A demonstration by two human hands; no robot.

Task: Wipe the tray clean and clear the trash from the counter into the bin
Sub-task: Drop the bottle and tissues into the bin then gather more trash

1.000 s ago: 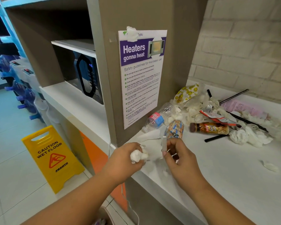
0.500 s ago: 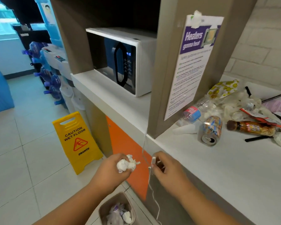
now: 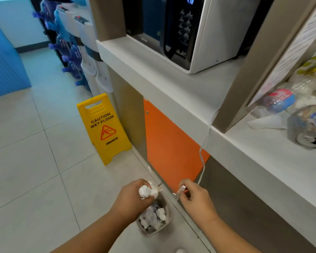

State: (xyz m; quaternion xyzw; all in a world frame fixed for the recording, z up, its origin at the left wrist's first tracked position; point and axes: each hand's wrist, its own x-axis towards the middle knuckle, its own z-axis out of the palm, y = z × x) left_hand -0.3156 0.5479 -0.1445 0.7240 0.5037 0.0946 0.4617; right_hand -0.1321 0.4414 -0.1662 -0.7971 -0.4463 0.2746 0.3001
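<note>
My left hand (image 3: 130, 199) grips a crumpled white tissue wad (image 3: 148, 192) directly above the small beige bin (image 3: 169, 222) on the floor, which holds several crumpled tissues. My right hand (image 3: 196, 199) pinches a small white plastic piece (image 3: 180, 191) just right of the bin's rim, below the counter edge. On the white counter (image 3: 263, 161) at the right lie a crushed drink can (image 3: 307, 130), a plastic bottle with a blue and red label (image 3: 279, 101) and more tissue and wrapper trash (image 3: 312, 77). The tray is out of view.
A yellow wet-floor sign (image 3: 103, 127) stands on the tiled floor left of the orange cabinet door (image 3: 169, 145). A microwave (image 3: 186, 30) sits on the counter. A white cable (image 3: 203, 157) hangs down the counter front. Water dispensers (image 3: 88, 57) stand at the back left.
Both hands have dropped from the counter edge down to the bin, still holding the tissue wad and the white piece. The view has tilted down toward the floor.
</note>
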